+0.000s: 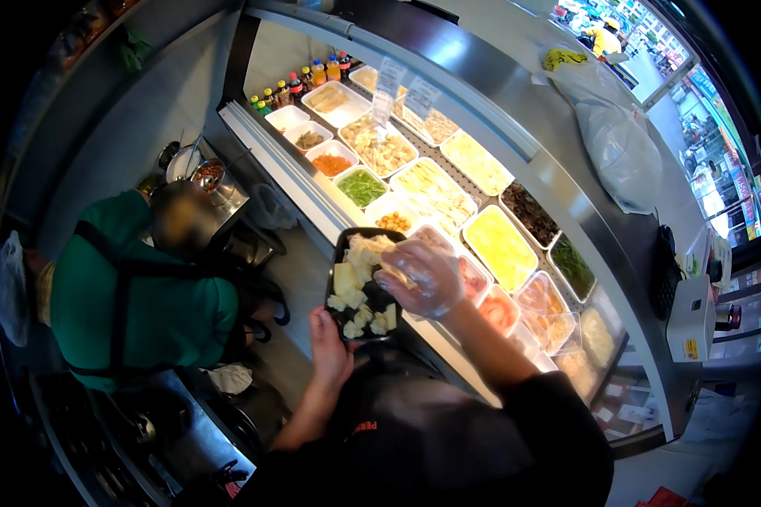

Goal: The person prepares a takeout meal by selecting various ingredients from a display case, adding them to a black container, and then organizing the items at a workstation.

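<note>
My left hand (333,348) grips the near left edge of a black tray (378,324). In the tray lie pale food pieces: a shredded-looking pile (365,252) at the far end, pale yellow chunks (347,279) in the middle, and several lumpy pieces (369,321) at the near end. My right hand (423,277), in a clear plastic glove, is over the tray's right side with its fingers curled down. What those fingers hold is hard to make out through the glove. Just beyond the tray is a white container of small orange-brown balls (392,221).
A lit display case (299,183) holds white tubs of food, including shredded greens (361,188) and yellow strips (500,248). Bottles (295,86) line its far end. At left, a person in green (144,287) bends near metal pots (209,176). A plastic bag (613,152) lies on top.
</note>
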`<state>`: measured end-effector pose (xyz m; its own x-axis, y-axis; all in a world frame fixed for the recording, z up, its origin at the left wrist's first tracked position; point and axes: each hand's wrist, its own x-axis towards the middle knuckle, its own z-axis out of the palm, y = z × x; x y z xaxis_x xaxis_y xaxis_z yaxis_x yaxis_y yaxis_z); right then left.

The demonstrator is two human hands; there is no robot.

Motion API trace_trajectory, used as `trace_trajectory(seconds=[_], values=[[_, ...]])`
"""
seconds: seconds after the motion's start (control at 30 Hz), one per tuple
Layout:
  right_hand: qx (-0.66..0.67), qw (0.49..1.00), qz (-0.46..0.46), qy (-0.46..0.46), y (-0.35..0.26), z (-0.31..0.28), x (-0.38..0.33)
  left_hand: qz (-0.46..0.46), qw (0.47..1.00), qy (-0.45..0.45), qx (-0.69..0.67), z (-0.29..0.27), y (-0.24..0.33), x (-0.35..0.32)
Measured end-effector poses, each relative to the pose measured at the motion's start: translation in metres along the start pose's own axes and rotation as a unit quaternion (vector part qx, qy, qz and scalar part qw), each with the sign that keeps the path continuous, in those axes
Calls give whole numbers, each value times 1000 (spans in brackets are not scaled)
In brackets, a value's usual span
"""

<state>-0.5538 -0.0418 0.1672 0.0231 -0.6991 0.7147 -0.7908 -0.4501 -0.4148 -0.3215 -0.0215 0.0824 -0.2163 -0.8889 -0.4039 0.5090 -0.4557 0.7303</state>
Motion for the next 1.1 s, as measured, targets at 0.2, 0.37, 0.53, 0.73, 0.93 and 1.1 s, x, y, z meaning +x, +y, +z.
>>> trace_trajectory(seconds=[0.2,0.37,0.53,0.73,0.93,1.1], values=[[-69,993,53,81,-25,-27,-15,-10,998,-57,1,6,13,-16],[-15,980,195,-43,-37,-23,-34,-36,996,-77,4,19,35,-15],[32,969,244,-36,-56,-14,-25,-59,990,-128,16,36,60,-7],[36,966,246,70,-77,-10,6,-80,983,-157,45,63,108,2],[34,950,279,137,-89,-20,59,-90,955,-259,113,111,182,24],[96,903,348,233,-86,-44,132,-99,937,-329,62,178,226,55]])
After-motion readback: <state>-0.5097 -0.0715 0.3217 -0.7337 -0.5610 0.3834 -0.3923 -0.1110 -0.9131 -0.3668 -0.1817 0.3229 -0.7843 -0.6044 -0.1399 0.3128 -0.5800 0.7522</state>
